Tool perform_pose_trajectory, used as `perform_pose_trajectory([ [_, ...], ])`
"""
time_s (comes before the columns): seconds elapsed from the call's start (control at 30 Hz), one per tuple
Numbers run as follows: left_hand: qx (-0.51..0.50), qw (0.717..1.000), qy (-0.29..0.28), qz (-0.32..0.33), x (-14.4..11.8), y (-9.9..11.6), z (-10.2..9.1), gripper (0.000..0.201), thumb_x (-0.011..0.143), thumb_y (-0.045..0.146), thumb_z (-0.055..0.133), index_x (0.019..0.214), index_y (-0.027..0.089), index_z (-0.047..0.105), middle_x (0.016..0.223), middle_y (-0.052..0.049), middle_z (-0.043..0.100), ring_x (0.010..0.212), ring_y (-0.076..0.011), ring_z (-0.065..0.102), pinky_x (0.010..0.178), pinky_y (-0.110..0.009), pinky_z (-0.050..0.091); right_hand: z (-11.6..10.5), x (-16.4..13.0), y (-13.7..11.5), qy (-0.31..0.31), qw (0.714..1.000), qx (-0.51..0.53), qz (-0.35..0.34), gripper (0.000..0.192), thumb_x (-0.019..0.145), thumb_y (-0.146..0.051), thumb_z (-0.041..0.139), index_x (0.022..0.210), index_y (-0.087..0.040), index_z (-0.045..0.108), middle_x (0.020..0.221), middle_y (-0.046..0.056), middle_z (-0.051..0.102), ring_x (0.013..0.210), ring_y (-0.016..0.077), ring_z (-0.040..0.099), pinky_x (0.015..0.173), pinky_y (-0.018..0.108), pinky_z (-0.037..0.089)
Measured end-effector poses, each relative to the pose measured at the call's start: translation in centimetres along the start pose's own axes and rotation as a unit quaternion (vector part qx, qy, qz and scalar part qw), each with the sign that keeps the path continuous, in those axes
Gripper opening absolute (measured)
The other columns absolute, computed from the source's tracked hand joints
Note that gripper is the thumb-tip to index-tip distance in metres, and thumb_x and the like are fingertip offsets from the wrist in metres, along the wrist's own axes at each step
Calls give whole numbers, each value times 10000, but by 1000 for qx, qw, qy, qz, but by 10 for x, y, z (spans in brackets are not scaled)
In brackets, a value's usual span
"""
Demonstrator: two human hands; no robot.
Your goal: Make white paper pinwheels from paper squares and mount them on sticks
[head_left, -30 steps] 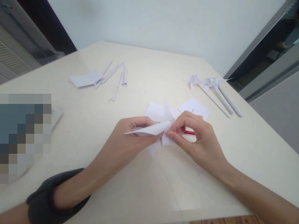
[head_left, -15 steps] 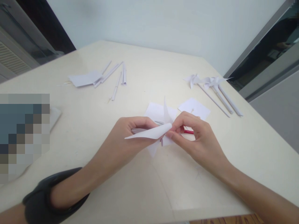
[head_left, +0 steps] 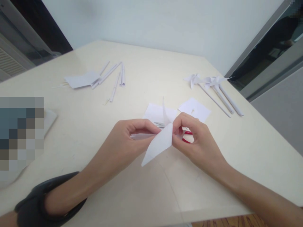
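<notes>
A white paper pinwheel (head_left: 159,145) is held between my two hands above the near part of the table. My left hand (head_left: 134,135) pinches it from the left, thumb and forefinger closed on the paper. From the other side, the fingertips of my right hand (head_left: 191,132) grip it near its middle. One blade points upright while another hangs down toward me. Just beyond it lie scissors with red handles (head_left: 188,132), partly covered by the paper and my right hand. What the right fingertips pinch at the centre is partly hidden.
Flat paper squares (head_left: 197,108) lie behind my hands. Finished pinwheels with rolled paper sticks (head_left: 226,100) rest at the right. Several paper tubes (head_left: 113,86) and a paper sheet (head_left: 81,79) are at the back left. A blurred-out area covers the left edge.
The pinwheel has turned between my fingers, so its front blade now hangs lower and faces me more. More of the red scissor handles shows. The view has shifted slightly.
</notes>
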State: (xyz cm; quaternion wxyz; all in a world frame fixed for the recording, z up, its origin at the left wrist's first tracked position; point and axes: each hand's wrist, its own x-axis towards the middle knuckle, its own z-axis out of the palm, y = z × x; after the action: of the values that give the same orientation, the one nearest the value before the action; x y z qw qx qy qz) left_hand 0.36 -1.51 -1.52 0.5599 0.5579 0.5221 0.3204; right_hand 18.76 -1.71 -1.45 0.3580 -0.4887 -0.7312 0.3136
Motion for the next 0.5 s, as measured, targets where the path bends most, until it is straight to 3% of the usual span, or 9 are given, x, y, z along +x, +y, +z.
perform_pose_trajectory([
  [0.2, -26, 1000, -6, 10, 2, -8, -2, 142, 730, 185, 657, 832, 260, 721, 723, 11, 685, 648, -155, 620, 524, -173, 456, -1, -1, 2, 2, 1000, 13, -1, 76, 790, -169, 559, 732, -206, 525, 762, -35, 545, 740, 121, 496, 672, 281, 385],
  [0.5, -11, 999, -25, 33, 0, -3, 0, 91, 704, 179, 667, 772, 234, 692, 704, 16, 659, 618, -140, 581, 502, -172, 410, 3, -2, -2, 14, 999, -7, 31, 112, 770, -164, 568, 709, -205, 484, 760, -22, 543, 727, 132, 489, 629, 277, 382],
])
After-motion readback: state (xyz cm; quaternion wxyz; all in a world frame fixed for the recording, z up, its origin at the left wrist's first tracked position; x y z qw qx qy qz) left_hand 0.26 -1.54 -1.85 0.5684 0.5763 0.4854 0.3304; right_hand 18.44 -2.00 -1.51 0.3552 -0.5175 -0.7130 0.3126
